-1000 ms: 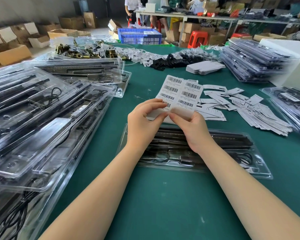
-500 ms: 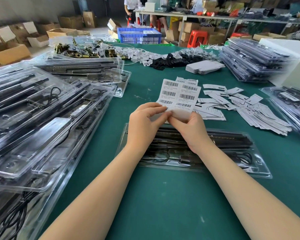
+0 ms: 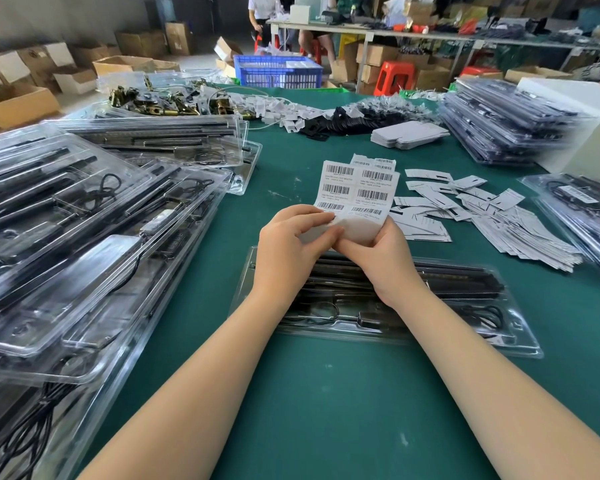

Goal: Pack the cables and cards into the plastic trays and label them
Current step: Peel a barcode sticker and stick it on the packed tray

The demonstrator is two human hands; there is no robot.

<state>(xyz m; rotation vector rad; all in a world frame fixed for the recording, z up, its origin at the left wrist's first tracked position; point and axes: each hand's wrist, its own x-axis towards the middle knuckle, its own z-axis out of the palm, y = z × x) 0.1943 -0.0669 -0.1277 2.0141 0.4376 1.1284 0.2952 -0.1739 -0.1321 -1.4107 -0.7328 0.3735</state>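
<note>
I hold a white sheet of barcode labels [image 3: 359,188] upright over the table's middle. My right hand [image 3: 381,261] grips the sheet's blank lower part. My left hand [image 3: 288,247] pinches the sheet's lower left edge, at a label with its corner lifted. Under both hands lies a closed clear plastic tray [image 3: 465,306] with black cables and rods inside. Loose white cards [image 3: 465,216] are scattered to the right of the sheet.
Stacks of filled clear trays [image 3: 84,237] crowd the left side, more trays [image 3: 499,123] pile at the far right and right edge [image 3: 582,216]. Brass hardware [image 3: 160,102], black cable ties [image 3: 354,119], flat white boxes [image 3: 409,133] lie at the back. People sit at a far table.
The label sheet has sunk a little lower toward me. My left fingers have worked along the lower left label, whose corner now lifts off the backing.
</note>
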